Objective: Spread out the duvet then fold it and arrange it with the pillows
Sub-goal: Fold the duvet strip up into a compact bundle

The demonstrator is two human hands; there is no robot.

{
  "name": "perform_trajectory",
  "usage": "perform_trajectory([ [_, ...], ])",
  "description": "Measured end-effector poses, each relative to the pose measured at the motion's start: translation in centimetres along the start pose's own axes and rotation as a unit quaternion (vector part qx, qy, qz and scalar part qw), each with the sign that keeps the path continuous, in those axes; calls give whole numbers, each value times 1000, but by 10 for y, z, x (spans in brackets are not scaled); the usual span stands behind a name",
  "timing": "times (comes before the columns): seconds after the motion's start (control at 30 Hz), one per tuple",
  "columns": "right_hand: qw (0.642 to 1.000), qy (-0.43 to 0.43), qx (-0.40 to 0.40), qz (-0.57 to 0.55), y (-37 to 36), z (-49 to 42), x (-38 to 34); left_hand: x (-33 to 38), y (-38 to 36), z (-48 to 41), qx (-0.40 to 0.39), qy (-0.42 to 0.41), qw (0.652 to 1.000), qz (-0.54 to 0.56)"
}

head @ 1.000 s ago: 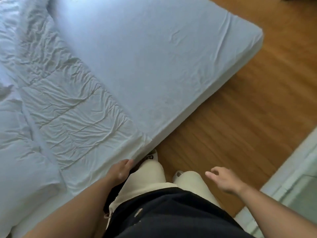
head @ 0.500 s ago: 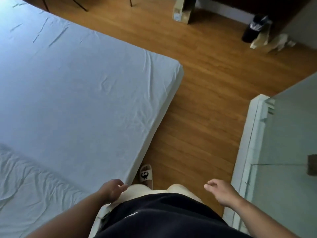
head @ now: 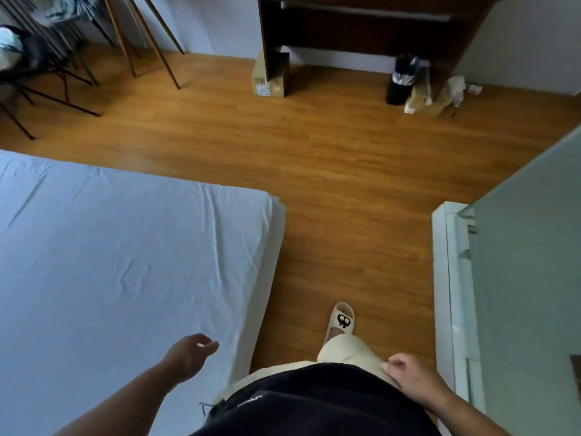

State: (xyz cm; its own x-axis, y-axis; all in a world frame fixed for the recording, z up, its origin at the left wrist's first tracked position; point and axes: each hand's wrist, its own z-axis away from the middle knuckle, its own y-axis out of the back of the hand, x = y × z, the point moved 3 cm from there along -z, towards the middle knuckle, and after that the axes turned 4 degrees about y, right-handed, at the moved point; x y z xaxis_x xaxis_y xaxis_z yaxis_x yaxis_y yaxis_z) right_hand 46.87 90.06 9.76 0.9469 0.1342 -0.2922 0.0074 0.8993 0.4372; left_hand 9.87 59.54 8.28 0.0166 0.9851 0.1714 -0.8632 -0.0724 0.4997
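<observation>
A mattress with a white fitted sheet fills the left half of the view, its foot corner near the middle. No duvet or pillow shows in this frame. My left hand hangs over the mattress's near right edge, fingers loosely curled, holding nothing. My right hand is by my right thigh, fingers loosely curled and empty, touching the cream trouser leg. My foot in a cream slipper stands on the floor beside the bed.
Wooden floor runs between the bed and a white-framed glass partition on the right. At the far wall stand a dark wooden desk, a cardboard box, a black bin and chair legs.
The view has swung right and up, away from the crumpled duvet, towards the foot of the bed. My left hand has let go of the duvet edge. My right hand has dropped to my thigh.
</observation>
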Motion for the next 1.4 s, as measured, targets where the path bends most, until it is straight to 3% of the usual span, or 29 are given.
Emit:
perform_trajectory([
  [0.13, 999, 27, -10, 44, 100, -44, -23, 107, 1, -3, -16, 13, 997, 80],
  [0.3, 998, 22, 9, 61, 221, -107, -58, 225, 26, -19, -18, -6, 995, 93],
  [0.63, 997, 11, 0, 73, 384, -254, -193, 389, 113, -155, -30, 5, 996, 87],
  [0.8, 995, 33, 24, 91, 471, -314, -305, 451, 210, -212, -36, -7, 997, 69],
  [0.93, 991, 68, 26, 117, 523, -364, -407, 493, 292, -249, 2, -10, 994, 109],
  [1.03, 984, 83, -3, 155, 551, -416, -477, 520, 341, -276, 19, -10, 991, 131],
  [1.4, 909, 170, -98, 369, 625, -571, -792, 544, 437, -330, 47, 146, 939, 308],
])
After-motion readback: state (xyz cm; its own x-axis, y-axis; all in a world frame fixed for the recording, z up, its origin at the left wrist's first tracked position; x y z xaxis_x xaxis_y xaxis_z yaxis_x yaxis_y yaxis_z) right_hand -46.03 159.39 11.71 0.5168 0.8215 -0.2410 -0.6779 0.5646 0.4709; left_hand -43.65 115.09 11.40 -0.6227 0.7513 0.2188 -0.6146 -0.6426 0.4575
